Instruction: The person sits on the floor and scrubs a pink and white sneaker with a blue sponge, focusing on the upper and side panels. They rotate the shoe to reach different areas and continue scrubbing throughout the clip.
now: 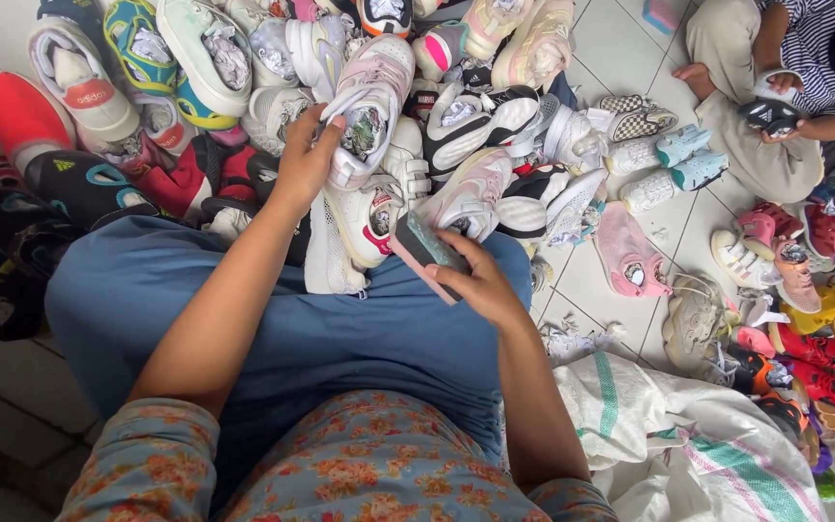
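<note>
Sorting through a heap of shoes on the tiled floor (630,58).

The left hand (306,159) has its fingers closed on a pale pink sneaker (369,101) stuffed with crumpled paper, held above the pile, toe pointing up and away, its long axis nearly upright. The right hand (480,280) grips a pink-backed brush (422,246) over the lap. A white sack (688,445) lies partly cut off at right.

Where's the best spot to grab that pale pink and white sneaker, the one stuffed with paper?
Probably by the heel end of the pink and white sneaker, coming from its left, where the left hand already wraps it. The shoe is tilted, toe pointing up and away, and the crumpled paper fills the opening, so the outer heel wall seems firmest.
</note>
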